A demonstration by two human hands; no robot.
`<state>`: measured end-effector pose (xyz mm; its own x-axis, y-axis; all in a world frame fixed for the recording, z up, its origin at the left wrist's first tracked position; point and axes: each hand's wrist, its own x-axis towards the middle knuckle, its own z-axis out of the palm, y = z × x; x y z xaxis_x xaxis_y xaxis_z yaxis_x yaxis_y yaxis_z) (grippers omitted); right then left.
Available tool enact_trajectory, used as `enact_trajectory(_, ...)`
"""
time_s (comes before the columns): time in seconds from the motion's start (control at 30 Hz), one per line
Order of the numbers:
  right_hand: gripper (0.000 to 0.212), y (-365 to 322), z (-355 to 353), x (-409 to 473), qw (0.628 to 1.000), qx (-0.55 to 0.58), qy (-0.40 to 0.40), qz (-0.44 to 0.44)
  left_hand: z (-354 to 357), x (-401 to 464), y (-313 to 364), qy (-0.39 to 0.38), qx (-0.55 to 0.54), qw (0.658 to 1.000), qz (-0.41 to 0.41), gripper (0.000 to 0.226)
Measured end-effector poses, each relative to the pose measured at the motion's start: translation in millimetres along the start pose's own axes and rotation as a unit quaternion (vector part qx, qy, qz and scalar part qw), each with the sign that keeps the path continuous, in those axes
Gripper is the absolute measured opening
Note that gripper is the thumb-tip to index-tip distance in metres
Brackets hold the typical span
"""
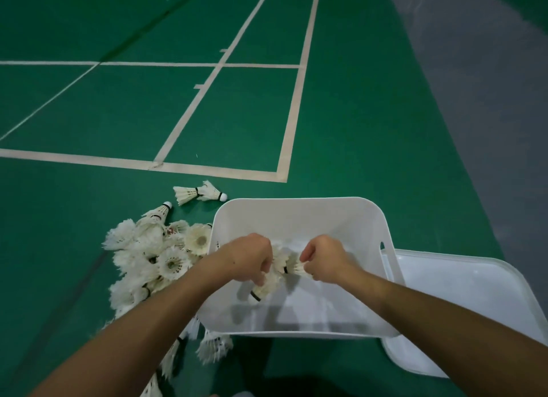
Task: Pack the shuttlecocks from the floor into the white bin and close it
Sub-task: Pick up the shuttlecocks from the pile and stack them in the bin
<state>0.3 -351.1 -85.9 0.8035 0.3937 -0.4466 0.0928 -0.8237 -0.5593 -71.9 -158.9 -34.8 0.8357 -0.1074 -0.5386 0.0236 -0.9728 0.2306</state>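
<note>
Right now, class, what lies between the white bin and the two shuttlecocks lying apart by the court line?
Head view: only bare green floor separates the bin from the pair.

Dim, even light; wide-angle bending at edges

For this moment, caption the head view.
Both hands hold shuttlecocks over the open white bin, pile left, lid right.

No legible text or labels anywhere.
</note>
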Motion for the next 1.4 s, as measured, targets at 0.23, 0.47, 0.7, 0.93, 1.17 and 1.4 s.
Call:
enact_trajectory(0.23, 0.026, -15, 8, 10, 0.994, 0.104, 0.035, 0.009, -2, -3, -4, 0.016, -0.052, 0.999, -0.004, 0.025)
enact_trajectory(0.47, 0.032, -5, -5, 3, 0.986, 0.162, -0.019, 0.022, 5, -18, -10, 0.099, -0.1, 0.99, 0.006, 0.017)
enact_trajectory(0.7, 0.028, -23, -23, -56, 0.99, 0.071, -0.033, -0.12, 11, -36, -4, 0.158, -0.128, 0.979, 0.018, 0.017)
enact_trajectory(0.93, 0.018, -28, -11, -77, 0.987, -0.029, -0.034, -0.153, 6, -36, 1, 0.158, -0.195, 0.967, 0.041, 0.012)
enact_trajectory(1.17, 0.009, 7, -34, -84, 0.995, -0.059, 0.01, -0.083, 7, -22, -9, 0.131, -0.188, 0.973, 0.013, 0.037)
enact_trajectory(1.4, 0.014, 9, -36, -37, 0.987, 0.031, 0.139, 0.074, 13, -11, -8, -0.004, -0.177, 0.984, -0.027, 0.092)
